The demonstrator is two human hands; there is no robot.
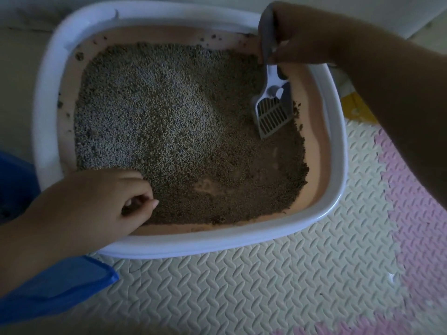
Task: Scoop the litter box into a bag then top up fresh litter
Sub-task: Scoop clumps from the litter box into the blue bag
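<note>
Head view: looking down into the box from above, both hands in frame.
Litter box: white rim, pink inner walls, sitting on the floor mat; it fills the upper middle of the view.
Litter: grey-brown granules, piled thicker toward the far left and thin at the near middle, where the pink bottom shows through. Crumbs cling to the far and left walls.
Scoop: pale slotted head inside the box by the right wall, its front edge down in the litter, its handle rising toward the far right corner.
Right hand: above the far right corner, fingers wrapped round the scoop's grey handle.
Left hand: over the near left corner of the box, covering the rim there; fingers curled toward the palm, thumb tip pointing right. I cannot tell whether it holds anything.
Blue bag: at the lower left, just beside the box, partly under the left forearm.
Floor mat: cream foam with a ridged pattern, joined to pink tiles at the right.
Yellow object: beyond the box's right rim, mostly hidden by the right arm.
</note>
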